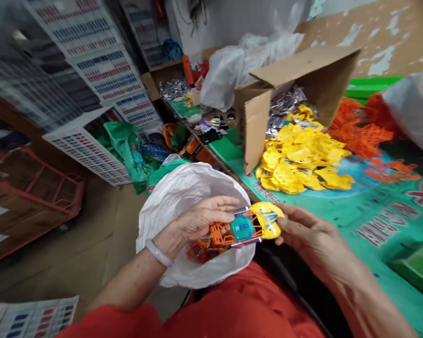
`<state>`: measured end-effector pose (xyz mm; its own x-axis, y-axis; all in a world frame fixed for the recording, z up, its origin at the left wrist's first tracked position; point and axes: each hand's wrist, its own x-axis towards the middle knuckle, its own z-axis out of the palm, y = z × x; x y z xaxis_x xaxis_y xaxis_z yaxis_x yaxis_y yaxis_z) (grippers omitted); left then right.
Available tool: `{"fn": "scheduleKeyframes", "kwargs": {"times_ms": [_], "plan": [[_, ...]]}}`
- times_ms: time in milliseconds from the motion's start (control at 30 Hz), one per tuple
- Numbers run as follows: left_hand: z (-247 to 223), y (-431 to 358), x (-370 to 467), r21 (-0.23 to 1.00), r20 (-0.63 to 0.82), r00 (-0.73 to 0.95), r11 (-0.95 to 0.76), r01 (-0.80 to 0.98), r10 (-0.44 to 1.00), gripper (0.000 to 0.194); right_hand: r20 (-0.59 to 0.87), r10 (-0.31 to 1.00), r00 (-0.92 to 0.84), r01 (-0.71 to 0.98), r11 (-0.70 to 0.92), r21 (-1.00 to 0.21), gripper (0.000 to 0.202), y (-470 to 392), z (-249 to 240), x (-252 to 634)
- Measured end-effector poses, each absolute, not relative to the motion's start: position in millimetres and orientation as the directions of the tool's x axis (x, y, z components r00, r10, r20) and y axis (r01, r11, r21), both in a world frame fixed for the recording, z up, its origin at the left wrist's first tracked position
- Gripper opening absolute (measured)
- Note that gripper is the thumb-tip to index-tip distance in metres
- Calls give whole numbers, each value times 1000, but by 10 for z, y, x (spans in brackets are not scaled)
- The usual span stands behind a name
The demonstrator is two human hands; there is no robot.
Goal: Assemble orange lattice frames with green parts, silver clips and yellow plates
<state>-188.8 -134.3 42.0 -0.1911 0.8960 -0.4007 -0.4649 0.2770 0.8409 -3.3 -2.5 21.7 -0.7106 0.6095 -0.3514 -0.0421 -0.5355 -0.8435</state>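
Note:
Between my two hands is a toy car body [242, 228] with an orange frame, a teal middle and silvery side strips. Its yellow front piece [267, 219] is pinched by the fingers of my right hand [303, 230]. My left hand [200, 217], a pale bangle on its wrist, grips the orange end. Beneath the car body stands a white woven sack [162, 197], its mouth wide, with orange and red pieces [206, 251] inside. To the right, a heap of yellow plastic pieces [303, 150] lies on the green-covered table [341, 220].
A tilted cardboard box [255, 126] spills silvery parts [285, 110] beside the yellow heap. Orange frames [359, 126] lie farther right. A green tray [418, 267] sits at the right edge. White plastic crates [91, 150] and a red trolley [56, 206] stand on the left floor.

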Motion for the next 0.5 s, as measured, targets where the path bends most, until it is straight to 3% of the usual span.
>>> {"fn": "scheduleKeyframes", "kwargs": {"times_ms": [233, 400, 500], "plan": [[375, -1610, -2158, 913, -349, -416, 204, -354, 840, 42, -262, 565, -782, 136, -254, -957, 51, -105, 116, -483], [308, -1650, -2222, 910, -362, -418, 218, -352, 833, 38, -286, 551, -784, 171, -251, -953, 47, -179, 106, -578], [259, -1678, -2231, 898, -373, -420, 208, -387, 827, 35, -256, 606, -753, 145, -227, -963, 40, -180, 63, -583]]}}
